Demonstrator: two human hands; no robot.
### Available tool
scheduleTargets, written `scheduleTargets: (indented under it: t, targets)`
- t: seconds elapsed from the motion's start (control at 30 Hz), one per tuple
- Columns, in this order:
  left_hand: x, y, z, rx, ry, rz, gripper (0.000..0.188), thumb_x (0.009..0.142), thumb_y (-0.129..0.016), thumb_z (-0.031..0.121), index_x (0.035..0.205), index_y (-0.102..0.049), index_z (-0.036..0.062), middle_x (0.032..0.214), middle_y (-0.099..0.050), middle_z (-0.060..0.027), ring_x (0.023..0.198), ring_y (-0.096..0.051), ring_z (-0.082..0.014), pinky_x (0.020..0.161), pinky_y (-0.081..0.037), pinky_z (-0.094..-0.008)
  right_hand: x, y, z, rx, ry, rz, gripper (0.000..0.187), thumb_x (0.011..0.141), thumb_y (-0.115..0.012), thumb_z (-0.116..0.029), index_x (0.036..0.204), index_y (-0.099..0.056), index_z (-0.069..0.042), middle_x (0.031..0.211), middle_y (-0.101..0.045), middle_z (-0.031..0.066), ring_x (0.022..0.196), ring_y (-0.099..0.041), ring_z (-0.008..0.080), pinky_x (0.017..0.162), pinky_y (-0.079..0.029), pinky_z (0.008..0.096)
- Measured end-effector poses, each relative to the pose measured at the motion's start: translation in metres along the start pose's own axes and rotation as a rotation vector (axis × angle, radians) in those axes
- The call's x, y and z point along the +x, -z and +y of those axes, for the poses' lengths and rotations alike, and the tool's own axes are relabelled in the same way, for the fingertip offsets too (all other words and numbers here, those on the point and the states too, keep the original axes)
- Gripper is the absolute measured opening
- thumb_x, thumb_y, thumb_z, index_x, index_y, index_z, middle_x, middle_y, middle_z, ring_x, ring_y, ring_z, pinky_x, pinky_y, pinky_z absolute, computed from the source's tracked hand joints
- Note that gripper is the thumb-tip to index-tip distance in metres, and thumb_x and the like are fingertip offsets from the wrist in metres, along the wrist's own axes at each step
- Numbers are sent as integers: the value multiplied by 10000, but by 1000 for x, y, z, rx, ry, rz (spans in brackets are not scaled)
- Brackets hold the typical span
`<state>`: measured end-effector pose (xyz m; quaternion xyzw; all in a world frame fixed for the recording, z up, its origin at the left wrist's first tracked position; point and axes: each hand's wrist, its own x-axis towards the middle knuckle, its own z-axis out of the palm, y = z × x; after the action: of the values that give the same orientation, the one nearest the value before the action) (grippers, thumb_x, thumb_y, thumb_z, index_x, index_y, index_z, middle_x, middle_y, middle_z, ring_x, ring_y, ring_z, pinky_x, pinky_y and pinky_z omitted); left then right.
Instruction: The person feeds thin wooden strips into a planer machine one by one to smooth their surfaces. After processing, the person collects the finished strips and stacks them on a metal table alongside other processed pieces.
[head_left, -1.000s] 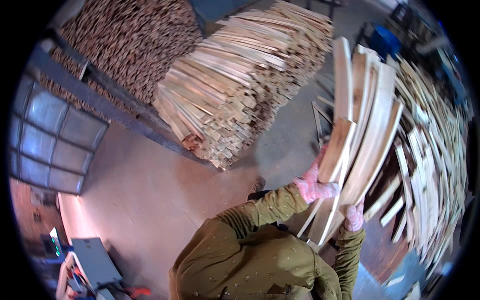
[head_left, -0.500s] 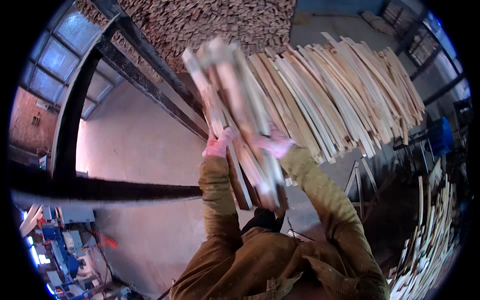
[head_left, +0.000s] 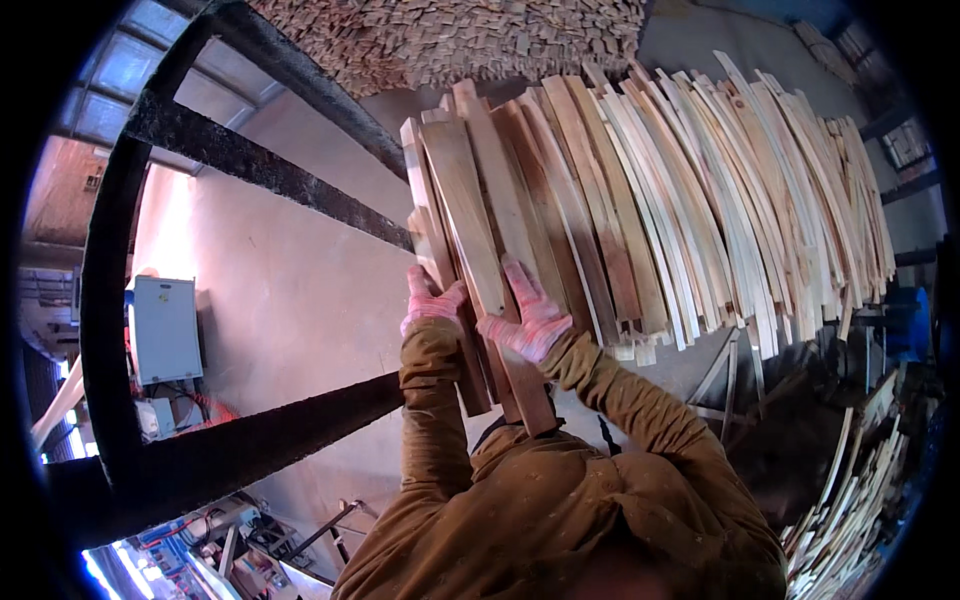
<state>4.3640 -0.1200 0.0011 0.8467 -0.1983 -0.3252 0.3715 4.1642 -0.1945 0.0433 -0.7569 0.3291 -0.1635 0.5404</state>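
Observation:
Both my hands wear pink-and-white gloves and touch long wooden boards. My left hand (head_left: 432, 303) rests against the leftmost narrow boards (head_left: 424, 240), its thumb and fingers spread apart. Across from it, my right hand (head_left: 532, 318) lies on the boards, fingers stretched up along them and thumb pointing left. Between the hands runs a wider board (head_left: 465, 190), and a longer one (head_left: 528, 385) reaches back toward my body. These boards sit side by side at the left end of a broad row of wooden strips (head_left: 690, 220). Parts of the fingers' undersides are hidden.
A dark metal frame (head_left: 265, 160) stands close on the left, with a lower bar (head_left: 280, 425) reaching toward my left forearm. Stacked wood pieces (head_left: 450, 40) fill the far side. More strips (head_left: 850, 500) lie at lower right. A white cabinet (head_left: 166, 330) is beyond the frame.
The bundle of boards, tilted and blurred in both hands before, now lies against the row's left end. My hands have loosened and spread on it. The view has shifted.

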Motion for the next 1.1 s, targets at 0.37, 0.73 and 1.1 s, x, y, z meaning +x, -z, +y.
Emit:
scheduleTargets:
  t: [0.37,0.73,1.1]
  targets:
    - [-53,22,10,250,-135,111,384,882,-572,166,1254,-520,88,1055,-640,-215,958,-623,-391,818,-489,-441,32,-32,-15,-153,-28,176,943,766,-685,-397,1488,-172,-73,1339,-439,280,1156,-525,414,950,-456,459]
    - [-150,41,101,-504,-120,25,492,913,-549,82,1381,-416,8,1052,-583,-42,825,-540,-84,731,-490,-215,75,-30,-32,-494,233,-184,761,915,-400,-551,1443,-294,-13,1461,-340,260,1361,-331,408,1120,-247,489]
    - [-72,-44,168,-512,-395,-135,203,924,-570,167,1079,-567,36,840,-600,-63,718,-576,-140,601,-463,-263,68,11,45,-471,216,210,496,906,-466,-417,1300,-489,-116,1355,-501,141,1249,-468,298,1103,-289,441]
